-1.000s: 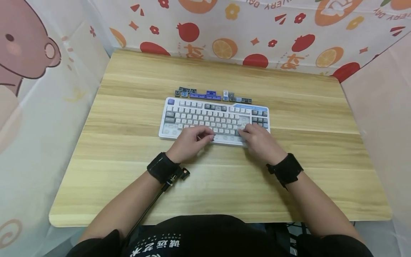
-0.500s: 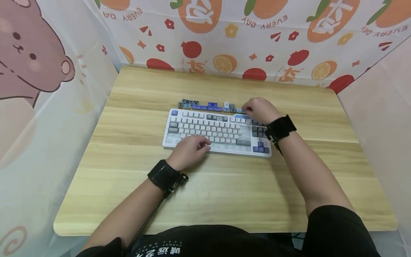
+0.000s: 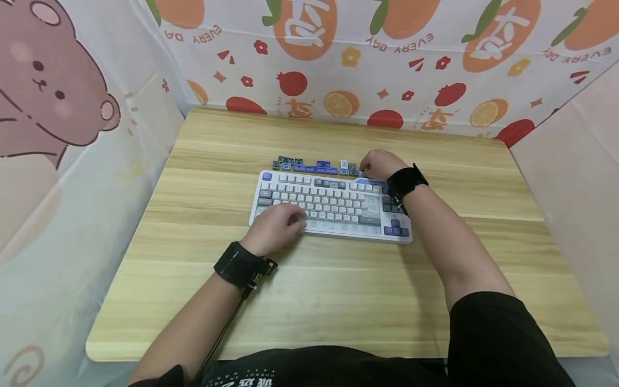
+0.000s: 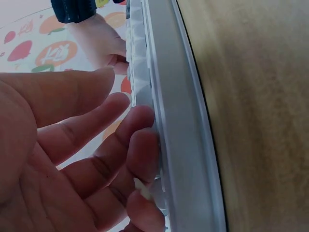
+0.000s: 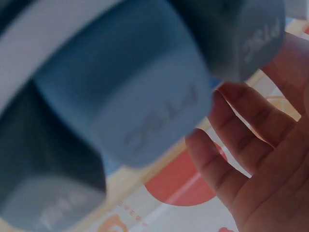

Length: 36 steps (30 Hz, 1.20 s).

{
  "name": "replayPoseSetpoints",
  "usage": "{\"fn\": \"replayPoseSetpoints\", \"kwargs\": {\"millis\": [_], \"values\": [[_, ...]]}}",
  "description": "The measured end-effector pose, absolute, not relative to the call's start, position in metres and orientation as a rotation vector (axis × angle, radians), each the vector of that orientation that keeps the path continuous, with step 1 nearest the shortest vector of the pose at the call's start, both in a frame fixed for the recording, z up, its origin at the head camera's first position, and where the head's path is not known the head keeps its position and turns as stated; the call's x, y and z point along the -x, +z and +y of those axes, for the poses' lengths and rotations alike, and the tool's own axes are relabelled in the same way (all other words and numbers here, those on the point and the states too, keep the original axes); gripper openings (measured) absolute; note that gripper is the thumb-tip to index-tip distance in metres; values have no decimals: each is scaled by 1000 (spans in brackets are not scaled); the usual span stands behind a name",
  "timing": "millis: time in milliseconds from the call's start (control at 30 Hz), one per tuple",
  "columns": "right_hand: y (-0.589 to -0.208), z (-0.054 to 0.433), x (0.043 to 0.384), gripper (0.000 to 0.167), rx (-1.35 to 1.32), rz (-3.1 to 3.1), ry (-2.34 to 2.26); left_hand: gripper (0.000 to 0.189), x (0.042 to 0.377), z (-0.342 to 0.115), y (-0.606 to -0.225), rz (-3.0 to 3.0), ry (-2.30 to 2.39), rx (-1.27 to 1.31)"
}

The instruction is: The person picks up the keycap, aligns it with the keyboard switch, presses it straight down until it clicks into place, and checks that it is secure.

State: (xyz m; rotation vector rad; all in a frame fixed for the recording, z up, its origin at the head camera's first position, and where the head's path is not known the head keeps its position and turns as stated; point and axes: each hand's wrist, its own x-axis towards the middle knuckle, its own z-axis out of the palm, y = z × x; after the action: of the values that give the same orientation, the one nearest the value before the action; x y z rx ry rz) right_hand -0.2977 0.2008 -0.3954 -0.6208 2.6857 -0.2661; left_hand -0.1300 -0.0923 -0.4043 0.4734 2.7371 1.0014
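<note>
A white-framed keyboard (image 3: 374, 230) lies on the table, with a bare pale strip along its bottom row. My left hand (image 3: 274, 227) rests at its front edge, fingers loosely curled over the frame. Nothing shows between that hand's fingers (image 4: 142, 150) in the left wrist view. Behind the keyboard, my right hand (image 3: 382, 164) reaches down at the right end of a row of loose keycaps (image 3: 315, 169). Its fingertips are partly hidden, so whether they pinch a keycap cannot be told. In the right wrist view, blurred blue and grey keys (image 5: 154, 106) cover the thumb side.
The wooden table (image 3: 338, 301) runs on in front of and beside the keyboard. Patterned cloth (image 3: 362, 64) hangs along the back edge, with more cloth at both sides. A black cable (image 3: 222, 328) runs from the left wristband along the forearm.
My right hand went from the keyboard's lower right to the loose keycaps behind it, then shifted slightly left. A wide dark keycap shows where it was. My left hand moved slightly left along the front edge.
</note>
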Motion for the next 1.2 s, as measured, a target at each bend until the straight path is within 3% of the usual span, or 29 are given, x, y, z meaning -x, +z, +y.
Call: {"fn": "replayPoseSetpoints", "kwargs": {"millis": [200,367,500,833,1200], "values": [[-387,216,291,24,521,2688,-605,18,129,-88,-406,2732,1013,-480],[-369,220,269,29,340,2492,-1282,17,129,-88,-408,2731,1004,-470],[-356,213,242,38,399,2287,-1677,16,130,-88,-409,2739,995,-465],[-325,190,178,35,592,2183,-1942,16,132,-90,-410,2741,1018,-455],[-323,185,153,31,617,2524,-1880,14,133,-87,-410,2712,1039,-450]]}}
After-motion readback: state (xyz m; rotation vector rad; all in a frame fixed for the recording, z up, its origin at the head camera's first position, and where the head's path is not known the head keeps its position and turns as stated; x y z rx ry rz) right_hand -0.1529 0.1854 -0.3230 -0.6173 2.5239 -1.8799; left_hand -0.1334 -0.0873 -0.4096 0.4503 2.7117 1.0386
